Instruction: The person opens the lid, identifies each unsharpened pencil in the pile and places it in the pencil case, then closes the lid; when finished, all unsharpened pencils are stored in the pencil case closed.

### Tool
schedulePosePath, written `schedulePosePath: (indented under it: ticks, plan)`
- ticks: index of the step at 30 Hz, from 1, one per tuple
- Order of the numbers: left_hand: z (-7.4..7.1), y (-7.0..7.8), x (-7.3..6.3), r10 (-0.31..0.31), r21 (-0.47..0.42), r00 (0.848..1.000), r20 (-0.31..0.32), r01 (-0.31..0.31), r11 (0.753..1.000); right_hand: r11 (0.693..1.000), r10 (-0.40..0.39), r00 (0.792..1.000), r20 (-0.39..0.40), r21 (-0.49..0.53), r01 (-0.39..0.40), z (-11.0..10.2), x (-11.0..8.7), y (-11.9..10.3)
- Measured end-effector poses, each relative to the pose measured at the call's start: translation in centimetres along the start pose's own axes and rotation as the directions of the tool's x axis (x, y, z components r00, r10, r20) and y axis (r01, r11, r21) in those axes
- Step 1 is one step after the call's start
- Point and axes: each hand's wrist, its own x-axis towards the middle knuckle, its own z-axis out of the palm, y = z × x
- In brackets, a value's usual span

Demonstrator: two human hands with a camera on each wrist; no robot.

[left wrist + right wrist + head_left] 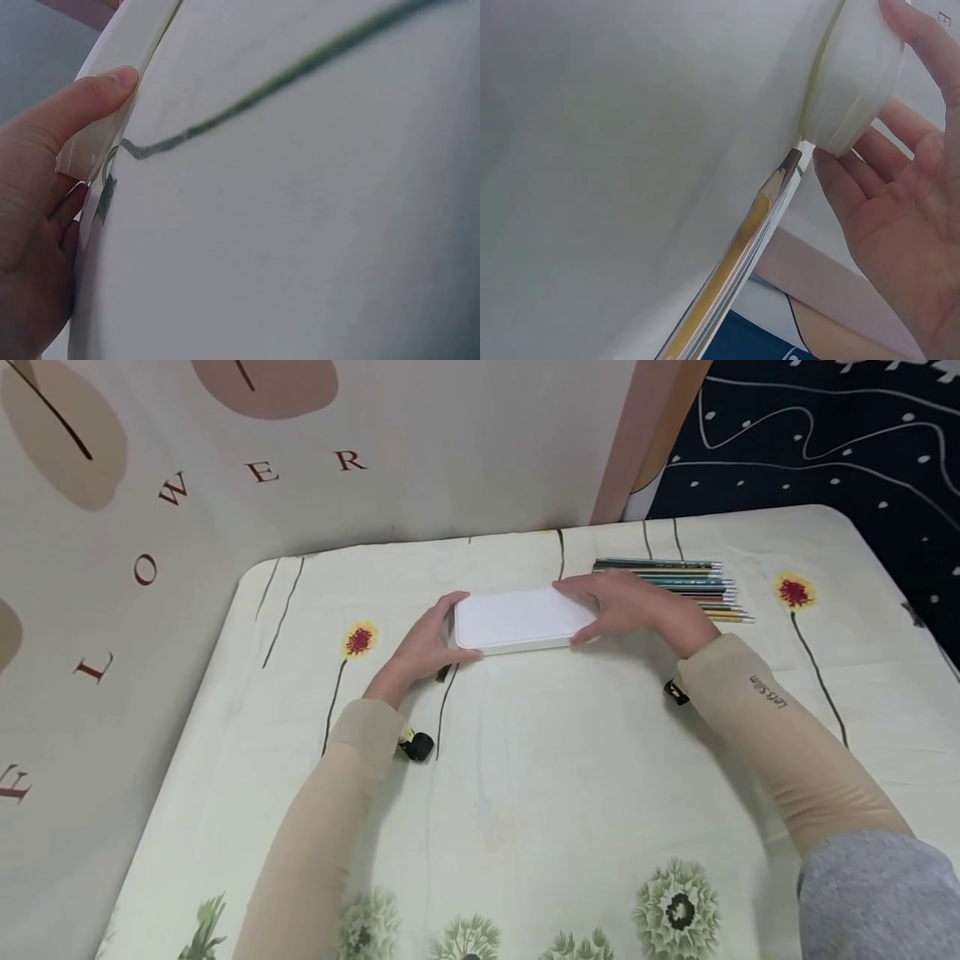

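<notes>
A flat white rectangular box (pixel 517 620) with rounded corners lies near the far side of the cloth-covered table. My left hand (pixel 426 643) grips its left end, thumb along the near edge and fingers round the far corner. At the right end my right hand (pixel 626 606) holds the box the same way. In the left wrist view the thumb (pixel 105 90) presses on the side wall of the box (pixel 124 45). The right wrist view shows the right hand (pixel 907 202) round the pale end of the box (pixel 859 75). Whatever is inside the box is hidden.
A row of several pencils (pixel 697 583) lies just right of the box, partly behind my right hand. One yellow pencil (pixel 735 255) points toward the box. A light printed curtain (pixel 450 460) borders the table's back and left; dark patterned fabric (pixel 817 452) hangs at the back right.
</notes>
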Motion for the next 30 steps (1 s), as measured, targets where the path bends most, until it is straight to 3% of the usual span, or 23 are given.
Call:
schedulePosePath:
  ticks: [11,19,26,30]
  plan:
    - [0.0,0.1,0.0,-0.009,0.006,1.0,0.002,0.009,1.0,1.0,-0.011,1.0,-0.017,0.008,0.011,-0.1,0.2,0.6]
    - [-0.1,0.3,0.2,-0.07,0.033,0.998,-0.005,0.07,0.997,1.0,0.018,1.0,0.001,0.015,-0.018,-0.5,0.3,0.6]
    - [-0.1,0.3,0.3,-0.082,-0.01,0.997,-0.009,0.082,0.997,0.993,0.019,1.0,-0.017,0.116,-0.017,-1.1,0.1,1.0]
    - [-0.1,0.3,0.2,-0.085,-0.025,0.996,0.003,0.085,0.996,0.981,0.046,0.999,0.016,0.185,-0.049,-1.2,0.0,1.0]
